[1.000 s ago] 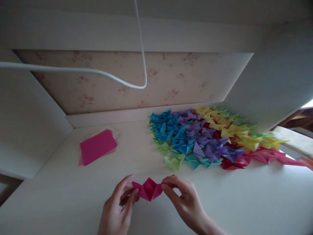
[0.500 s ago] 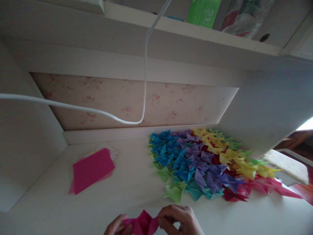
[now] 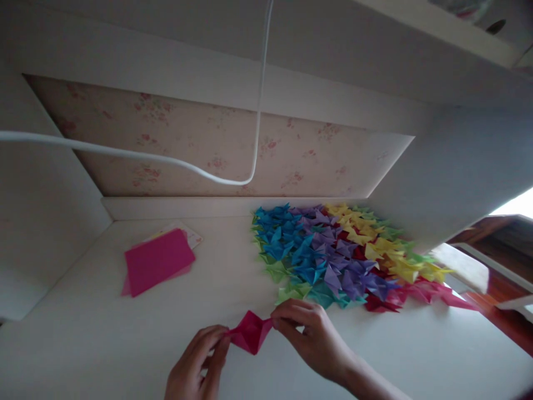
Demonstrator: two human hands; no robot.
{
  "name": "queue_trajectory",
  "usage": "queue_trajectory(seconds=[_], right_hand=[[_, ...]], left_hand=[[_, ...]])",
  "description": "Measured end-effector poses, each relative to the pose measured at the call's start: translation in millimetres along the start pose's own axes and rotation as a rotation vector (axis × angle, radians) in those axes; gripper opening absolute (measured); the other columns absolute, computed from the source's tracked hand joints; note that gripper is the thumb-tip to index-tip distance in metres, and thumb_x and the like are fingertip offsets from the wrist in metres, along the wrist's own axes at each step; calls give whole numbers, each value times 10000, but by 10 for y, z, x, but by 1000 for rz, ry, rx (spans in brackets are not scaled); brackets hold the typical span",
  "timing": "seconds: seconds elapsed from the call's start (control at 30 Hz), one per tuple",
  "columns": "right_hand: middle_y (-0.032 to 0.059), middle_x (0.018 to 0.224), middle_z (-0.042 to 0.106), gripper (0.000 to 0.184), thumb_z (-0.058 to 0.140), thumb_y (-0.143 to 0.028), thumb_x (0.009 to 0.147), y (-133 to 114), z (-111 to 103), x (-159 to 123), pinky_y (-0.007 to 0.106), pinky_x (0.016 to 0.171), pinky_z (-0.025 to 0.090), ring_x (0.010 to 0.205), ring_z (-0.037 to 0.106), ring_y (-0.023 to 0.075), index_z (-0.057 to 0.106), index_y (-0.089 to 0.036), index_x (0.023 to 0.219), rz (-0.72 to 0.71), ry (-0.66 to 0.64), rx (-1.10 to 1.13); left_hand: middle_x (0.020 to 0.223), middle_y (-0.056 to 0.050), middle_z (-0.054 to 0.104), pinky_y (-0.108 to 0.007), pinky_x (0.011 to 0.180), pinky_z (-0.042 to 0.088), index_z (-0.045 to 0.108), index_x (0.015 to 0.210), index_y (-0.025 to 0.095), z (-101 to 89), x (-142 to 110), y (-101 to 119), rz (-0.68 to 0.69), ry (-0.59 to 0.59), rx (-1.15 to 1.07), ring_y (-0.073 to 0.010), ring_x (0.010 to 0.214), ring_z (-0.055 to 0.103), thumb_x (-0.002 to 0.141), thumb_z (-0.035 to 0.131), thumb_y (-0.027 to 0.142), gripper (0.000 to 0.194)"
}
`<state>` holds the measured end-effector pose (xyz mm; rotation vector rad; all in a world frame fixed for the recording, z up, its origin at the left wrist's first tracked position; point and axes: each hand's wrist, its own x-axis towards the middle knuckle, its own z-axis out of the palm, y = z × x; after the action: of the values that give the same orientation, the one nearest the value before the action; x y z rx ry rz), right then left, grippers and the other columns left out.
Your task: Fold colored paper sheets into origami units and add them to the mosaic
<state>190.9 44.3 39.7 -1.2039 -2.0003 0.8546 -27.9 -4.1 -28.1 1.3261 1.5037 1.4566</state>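
Note:
Between my two hands is a folded pink paper piece (image 3: 251, 332), opened to a hollow, diamond-like shape with a pointed end on each side. The fingers of my left hand (image 3: 200, 358) pinch its left point. My right hand (image 3: 310, 339) grips the right point between thumb and fingertips. Just beyond my right hand lies a large spread of folded paper cranes (image 3: 328, 261) in blue, purple, yellow, green and red. To the left is a stack of pink paper sheets (image 3: 160, 261), flat on the white table (image 3: 225, 261).
A white cable (image 3: 187, 165) hangs across the view in front of the flowered back panel (image 3: 166, 139). Overhead runs a white shelf (image 3: 453, 33). White side walls (image 3: 37, 233) enclose the table. A wooden floor (image 3: 512, 322) shows beyond its right edge.
The view has tilted downward, so both hands and the pink paper now sit higher in the picture. My left hand has shifted outward to the paper's left tip, and more of both hands shows.

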Motion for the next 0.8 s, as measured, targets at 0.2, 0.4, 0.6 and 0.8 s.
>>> queue_trajectory(seconds=[0.2, 0.4, 0.6, 0.8], right_hand=[[62, 890, 768, 203, 583, -208, 961, 76, -62, 8, 245, 664, 531, 795, 706, 183, 786, -205, 943, -29, -70, -20], [53, 866, 771, 198, 589, -184, 958, 124, -34, 28, 214, 692, 527, 785, 706, 159, 783, -191, 918, -45, -156, 1], [45, 883, 766, 162, 614, -153, 927, 107, -2, 21, 196, 652, 520, 775, 705, 152, 771, -189, 951, -20, -171, 3], [48, 907, 773, 196, 575, -158, 964, 146, -143, 78, 205, 746, 529, 826, 719, 150, 768, -193, 960, -108, -167, -21]], left_hand=[[887, -57, 735, -170, 541, 589, 761, 822, 244, -21, 3, -8, 14, -41, 26, -167, 678, 712, 847, 684, 499, 268], [693, -15, 688, -186, 438, 541, 722, 803, 225, -115, 82, -8, -48, -130, 57, -142, 485, 633, 866, 641, 491, 285], [569, 17, 617, -200, 402, 483, 696, 805, 221, -77, 78, 39, -168, -72, 62, -149, 442, 582, 841, 653, 507, 292], [597, 19, 624, -200, 422, 477, 692, 893, 239, -19, 27, -27, -174, -62, 53, -151, 474, 591, 834, 651, 550, 319]])
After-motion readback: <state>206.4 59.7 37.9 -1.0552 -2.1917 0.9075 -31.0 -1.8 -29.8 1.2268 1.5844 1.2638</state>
